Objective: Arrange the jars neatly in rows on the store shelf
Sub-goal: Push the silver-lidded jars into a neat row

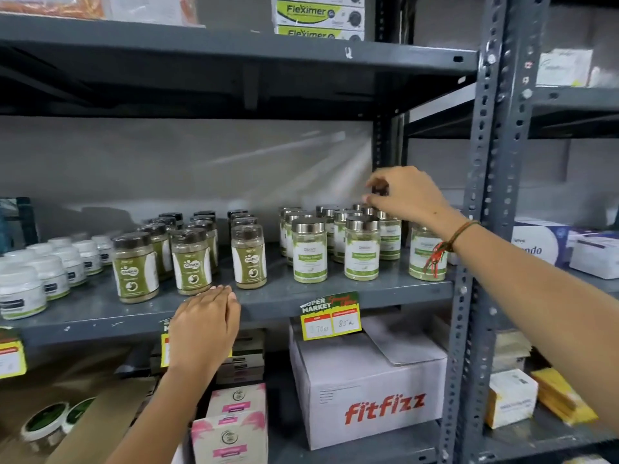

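Head camera view, looking at a grey metal shelf (335,298) stocked with jars. The right hand (407,195) reaches toward the back right of the shelf, fingers curled and pinched together around something small and dark; what it is cannot be told. Just below and to the left of that hand stand the silver-lidded jars (361,247) with green and white labels, grouped in short rows running front to back. One more such jar (427,254) stands apart, beneath the right wrist, partly hidden by a red and green thread bracelet (445,244).

The left hand (204,318) rests flat at the front edge of the shelf, fingers pressed together, holding nothing. Just beyond its fingertips stand the dark-lidded jars (189,261) of greenish powder, in three rows. Further left of that hand sit white tubs (50,276) in rows.

Right of the left hand, a yellow price tag (331,318) hangs from the shelf edge. Below it sits a white cardboard box (368,390) with red lettering.
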